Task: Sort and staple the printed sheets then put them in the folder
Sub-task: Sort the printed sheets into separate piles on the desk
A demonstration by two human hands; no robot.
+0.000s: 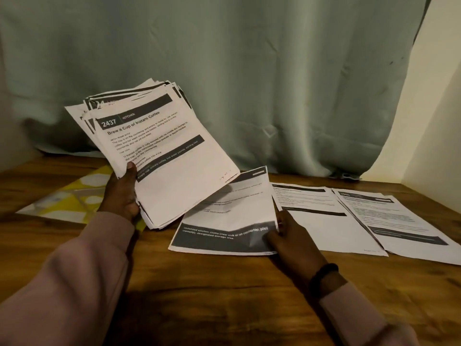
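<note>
The stack of printed sheets [159, 156] is held tilted up off the wooden table [224, 295] in the left hand [122, 193], thumb pinned across the bottom of the top page — headed "2437, Brew a Cup of Instant Coffee" — with the fingers hidden behind. Its edges are fanned and ragged, so the grip wants to be firm enough that nothing slides out. Just right of that hand, the right hand [289, 236] pinches the lower right corner of a single sheet [224, 221], which buckles where it is gripped and lies partly under the stack's lower edge. Sorting looks to be the step in hand: this sheet should go down flat, squared to its pile, not dragged by 1 corner. Beyond the right hand lie 2 piles already laid out [311, 216] [394, 221], side by side and overlapping slightly. Behind the left hand a yellow patterned folder [69, 196] waits; no stapler is visible.
</note>
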